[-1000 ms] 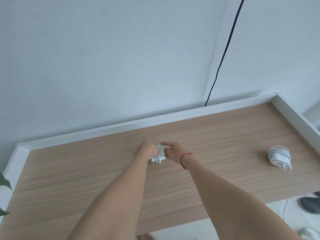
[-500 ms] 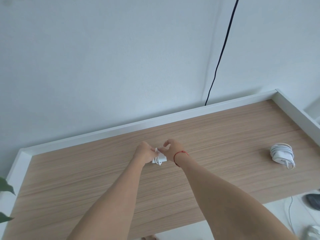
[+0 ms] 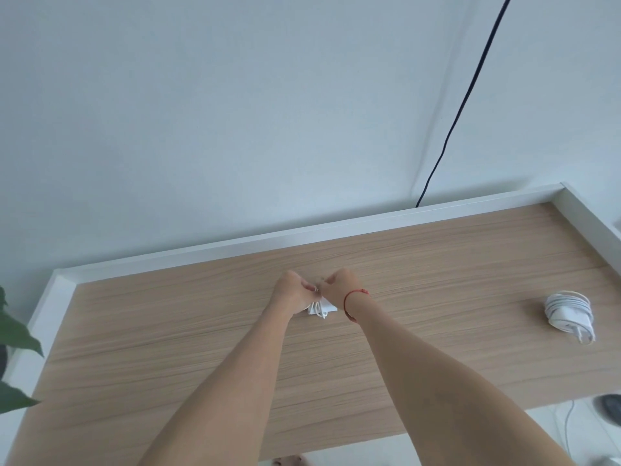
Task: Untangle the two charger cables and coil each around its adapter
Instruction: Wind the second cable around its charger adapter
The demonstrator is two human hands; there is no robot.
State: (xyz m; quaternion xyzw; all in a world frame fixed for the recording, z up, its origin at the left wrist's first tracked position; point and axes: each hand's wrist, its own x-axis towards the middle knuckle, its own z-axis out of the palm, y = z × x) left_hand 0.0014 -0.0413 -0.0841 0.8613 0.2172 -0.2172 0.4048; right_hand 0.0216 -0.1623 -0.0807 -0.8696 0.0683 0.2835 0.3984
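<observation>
I see left hand (image 3: 291, 291) and right hand (image 3: 340, 286) knuckles-up, fingers curled, pinching the cable (image 3: 318, 309) just above the adapter (image 3: 331, 307).

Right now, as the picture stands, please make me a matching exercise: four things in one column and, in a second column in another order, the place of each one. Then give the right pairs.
Things
1. coiled charger
2. second charger
3. black cable
4. red bracelet

Places
a. on the wrist of the right hand
b. down the wall behind the table
c. alone on the table, far to the right
d. held between the left hand and the right hand

Pairs: 1-c, 2-d, 3-b, 4-a.
</observation>
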